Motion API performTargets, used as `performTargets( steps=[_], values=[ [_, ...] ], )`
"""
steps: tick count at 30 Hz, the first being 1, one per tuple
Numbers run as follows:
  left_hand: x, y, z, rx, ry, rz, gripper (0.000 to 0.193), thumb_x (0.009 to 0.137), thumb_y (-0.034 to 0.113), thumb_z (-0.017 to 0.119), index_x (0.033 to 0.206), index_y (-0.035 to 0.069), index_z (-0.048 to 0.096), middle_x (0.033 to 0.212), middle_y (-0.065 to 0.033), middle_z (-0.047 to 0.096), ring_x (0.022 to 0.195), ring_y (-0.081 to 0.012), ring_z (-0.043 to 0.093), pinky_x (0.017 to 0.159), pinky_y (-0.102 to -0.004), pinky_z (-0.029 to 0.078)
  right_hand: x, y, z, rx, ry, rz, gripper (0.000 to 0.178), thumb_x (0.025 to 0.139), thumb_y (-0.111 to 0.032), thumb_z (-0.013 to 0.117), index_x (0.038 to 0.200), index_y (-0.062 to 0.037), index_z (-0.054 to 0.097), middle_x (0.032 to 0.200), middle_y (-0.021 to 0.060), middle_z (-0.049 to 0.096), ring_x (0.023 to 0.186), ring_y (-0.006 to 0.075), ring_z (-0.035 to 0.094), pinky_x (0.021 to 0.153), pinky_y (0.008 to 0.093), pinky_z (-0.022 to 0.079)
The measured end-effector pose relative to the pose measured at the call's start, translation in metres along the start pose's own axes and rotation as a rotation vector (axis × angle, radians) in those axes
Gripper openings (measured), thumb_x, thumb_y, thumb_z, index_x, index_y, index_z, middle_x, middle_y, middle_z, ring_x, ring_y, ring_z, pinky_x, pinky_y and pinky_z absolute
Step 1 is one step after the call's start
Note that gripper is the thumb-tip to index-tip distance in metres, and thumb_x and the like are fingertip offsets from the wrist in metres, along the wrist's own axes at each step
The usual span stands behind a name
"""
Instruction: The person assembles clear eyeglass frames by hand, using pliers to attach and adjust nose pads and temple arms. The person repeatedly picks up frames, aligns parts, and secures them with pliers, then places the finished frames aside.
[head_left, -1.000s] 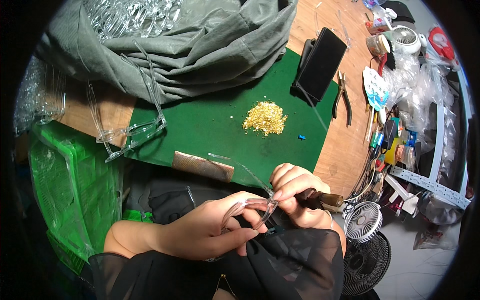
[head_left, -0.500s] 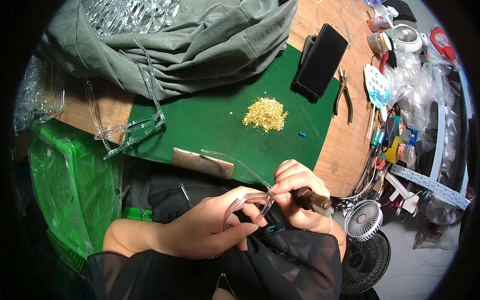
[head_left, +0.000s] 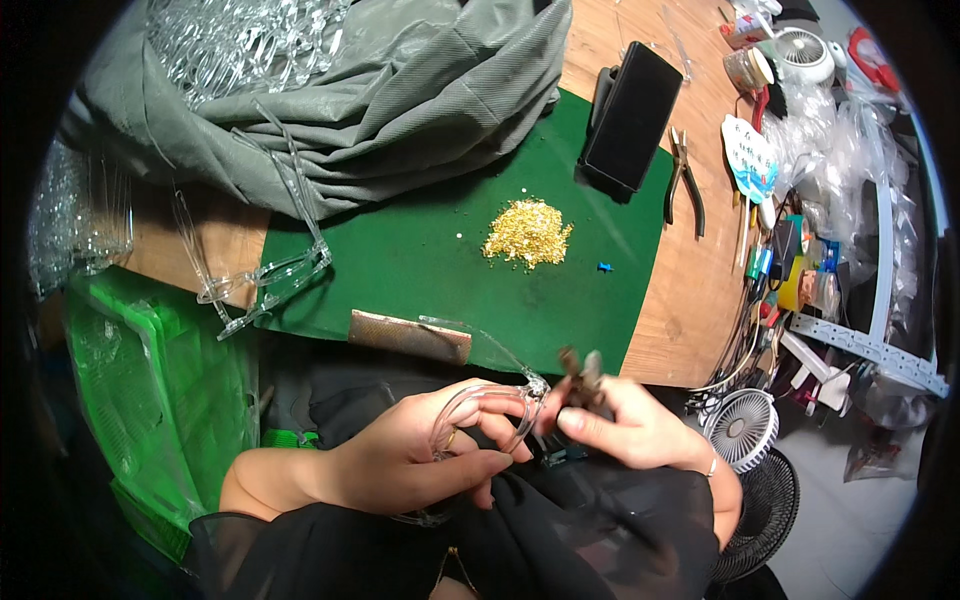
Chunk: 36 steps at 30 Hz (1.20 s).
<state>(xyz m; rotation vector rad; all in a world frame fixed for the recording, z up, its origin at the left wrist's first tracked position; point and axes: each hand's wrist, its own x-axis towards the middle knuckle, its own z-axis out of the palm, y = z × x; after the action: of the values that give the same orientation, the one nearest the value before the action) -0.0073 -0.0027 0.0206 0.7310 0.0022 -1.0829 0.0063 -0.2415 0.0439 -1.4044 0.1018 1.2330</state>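
My left hand (head_left: pixel 415 450) is closed around a clear plastic eyeglass frame (head_left: pixel 455 412), its rim curving over the fingers. One thin temple (head_left: pixel 480 338) stretches from the hinge corner toward the table edge. Just right of that corner, my right hand (head_left: pixel 625 425) grips a worn brown metal tool (head_left: pixel 585 385) that looks like pliers; motion smears it, and its handles are hidden in the palm. Beyond my hands, a pile of small gold-coloured metal pieces (head_left: pixel 527 235) lies on the green mat (head_left: pixel 400 270). At the mat's near edge is a brown rough-faced block (head_left: pixel 410 337).
Another clear eyeglass frame (head_left: pixel 270 275) rests at the mat's left, against a grey cloth (head_left: pixel 400 120) holding many clear frames. A black phone (head_left: pixel 630 120), pliers (head_left: pixel 684 185) and a small blue piece (head_left: pixel 605 267) lie rightward. A green crate (head_left: pixel 150 400) stands left, fans (head_left: pixel 742 430) right.
My right hand has moved off the frame's hinge corner, turning the brown tool upward and toward the left. My left hand still holds the frame; the whole view has shifted slightly.
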Motion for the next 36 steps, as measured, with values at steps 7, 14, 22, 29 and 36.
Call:
performTargets(
  steps=[7, 14, 22, 29, 36],
  values=[
    [0.002, 0.003, 0.005, 0.085, 0.056, 0.013, 0.035, 0.082, -0.006, 0.052, 0.117, -0.002, 0.046, 0.097, -0.0134, 0.058, 0.068, -0.0148, 0.061, 0.062, -0.0243, 0.051, -0.004, -0.009, 0.006, -0.198, -0.19, 0.044, 0.034, 0.092, -0.032, 0.047, 0.101, 0.0003, 0.05, 0.089, 0.0087, 0.058, 0.086, 0.0155, 0.054, 0.079, 0.0289, 0.043],
    [0.002, 0.006, 0.009, 0.057, 0.102, -0.024, 0.035, 0.083, -0.005, 0.053, 0.116, -0.003, 0.045, 0.097, -0.0127, 0.058, 0.068, -0.0145, 0.061, 0.063, -0.0242, 0.051, -0.001, -0.012, 0.006, -0.274, -0.146, 0.012, 0.032, 0.091, -0.029, 0.049, 0.1, 0.0013, 0.051, 0.084, 0.0125, 0.059, 0.081, 0.019, 0.057, 0.074, 0.0308, 0.045],
    [0.006, -0.001, 0.013, 0.085, 0.181, -0.006, 0.033, 0.084, -0.005, 0.052, 0.115, -0.005, 0.041, 0.095, -0.013, 0.057, 0.067, -0.0137, 0.06, 0.063, -0.0236, 0.051, 0.004, -0.022, 0.019, -0.417, 0.069, 0.1, 0.03, 0.089, -0.027, 0.052, 0.088, 0.0034, 0.053, 0.076, 0.0186, 0.059, 0.075, 0.0251, 0.06, 0.069, 0.0342, 0.046],
    [0.005, -0.002, 0.013, 0.041, 0.17, 0.024, 0.033, 0.083, -0.006, 0.051, 0.115, -0.005, 0.041, 0.096, -0.0134, 0.056, 0.067, -0.0144, 0.06, 0.063, -0.0242, 0.051, 0.004, -0.016, 0.013, -0.247, -0.048, 0.052, 0.029, 0.089, -0.027, 0.052, 0.092, 0.0016, 0.051, 0.082, 0.0132, 0.058, 0.08, 0.0181, 0.056, 0.072, 0.031, 0.044],
    [0.003, 0.001, 0.007, 0.002, 0.146, -0.008, 0.035, 0.085, -0.002, 0.052, 0.118, -0.002, 0.041, 0.097, -0.008, 0.057, 0.07, -0.0114, 0.059, 0.064, -0.0221, 0.049, 0.008, -0.008, 0.005, -0.327, -0.013, -0.069, 0.031, 0.087, -0.028, 0.054, 0.097, 0.0017, 0.053, 0.087, 0.0153, 0.058, 0.082, 0.0235, 0.057, 0.075, 0.0328, 0.045]
  ],
)
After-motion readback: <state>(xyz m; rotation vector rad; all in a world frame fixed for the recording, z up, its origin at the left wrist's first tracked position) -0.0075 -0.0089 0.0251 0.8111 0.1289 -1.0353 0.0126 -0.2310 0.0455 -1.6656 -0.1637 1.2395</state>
